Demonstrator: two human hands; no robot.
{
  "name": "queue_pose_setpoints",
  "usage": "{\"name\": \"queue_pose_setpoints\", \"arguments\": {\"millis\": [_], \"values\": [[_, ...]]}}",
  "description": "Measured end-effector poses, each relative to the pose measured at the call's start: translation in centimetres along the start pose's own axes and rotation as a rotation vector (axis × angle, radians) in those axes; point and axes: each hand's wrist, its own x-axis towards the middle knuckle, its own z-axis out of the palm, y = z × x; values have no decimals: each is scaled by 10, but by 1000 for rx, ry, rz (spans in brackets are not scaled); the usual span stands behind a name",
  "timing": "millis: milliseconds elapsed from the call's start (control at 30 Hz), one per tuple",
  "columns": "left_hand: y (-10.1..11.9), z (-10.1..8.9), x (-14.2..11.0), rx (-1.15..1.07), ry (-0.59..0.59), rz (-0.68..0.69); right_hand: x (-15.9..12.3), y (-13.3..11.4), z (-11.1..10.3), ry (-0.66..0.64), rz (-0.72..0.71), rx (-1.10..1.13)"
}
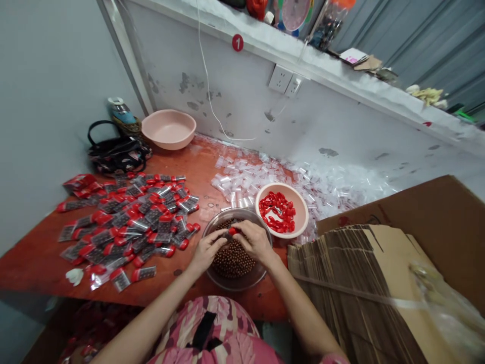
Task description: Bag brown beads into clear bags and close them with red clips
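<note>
Scuffed pale wall [159,60] runs behind a red-orange desk [36,258], with a cluttered shelf [212,17] above and a double socket [285,81] just below it. Near the front edge of the desk stands a clear bowl [237,285] holding many shiny brown beads [235,262], and both hands meet above it. One small red piece [232,231] sits over the beads, right at the fingertips. The right fingers [244,241] pinch it between thumb and forefinger. From the other side the left fingers [216,235] come in close, thumb and forefinger drawn near each other at a dark spot beside the red piece; what they grip there, if anything, is too small to tell.

Just beyond the right hand, a pale bowl [302,210] contains more red pieces [288,215]. Behind both bowls lie loose clear sleeves [242,177], spread along the wall. Left of the left hand is a broad heap of clear, red-ended packets [129,222] with dark contents. Farther back are a pink basin [170,140] and a black handbag [117,155]. Strapped flat cardboard [337,283] is stacked beside the right forearm.
</note>
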Motion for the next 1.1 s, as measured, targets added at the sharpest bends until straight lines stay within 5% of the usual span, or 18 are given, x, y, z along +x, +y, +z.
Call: {"name": "queue_pose_setpoints", "arguments": {"millis": [333, 500, 600, 767, 1000, 1100], "values": [[14, -4, -3, 393, 12, 307, -17, 11, 15, 18, -63, -113], [8, 2, 0, 261, -78, 135, -12, 16, 11, -80, -74, -105], [1, 8, 4, 21, -65, -4, -7, 18, 11, 0, 84, 153], [-4, 13, 8, -275, 36, -91, -15, 24, 21, 184, 396, 984], [-9, -3, 3, 162, -19, 120, -25, 34, 32, 242, 575, 1291], [-15, -9, -4, 350, -108, 202, -24, 29, 38, 81, 636, 1270]]}}
